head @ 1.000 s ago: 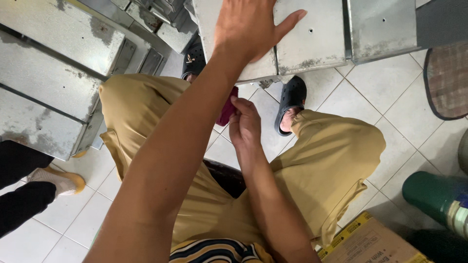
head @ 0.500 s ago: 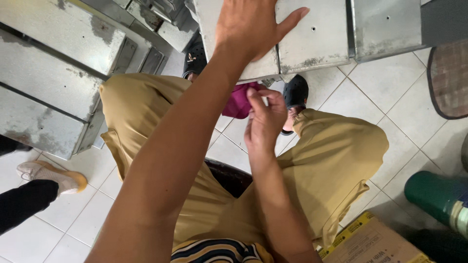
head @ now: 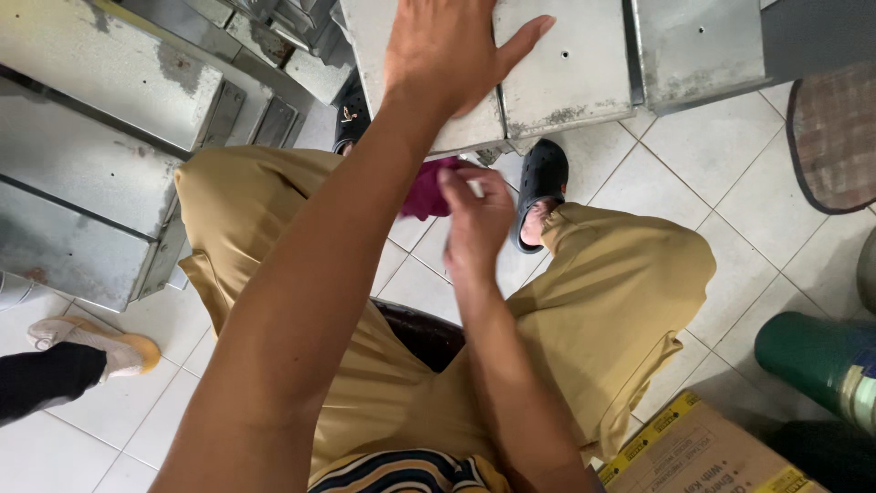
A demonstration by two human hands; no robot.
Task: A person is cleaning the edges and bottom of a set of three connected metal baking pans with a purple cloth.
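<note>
While the left hand (head: 456,55) lies flat on one metal panel (head: 566,73), the right hand (head: 479,224) grips one magenta cloth (head: 427,190).

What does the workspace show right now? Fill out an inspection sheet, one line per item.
Surface: white tiled floor; the person sits on a dark stool.
Job's things: grey metal panel with small holes, grimy at the edge; magenta cloth.
Clutter: cardboard box, green cylinder, more metal boxes at left.
Grippers: left hand flat on the panel; right hand holds the cloth just below the panel's edge.
Cables: nothing seen.
Surroundings: mat at right; another person's foot at left.
</note>
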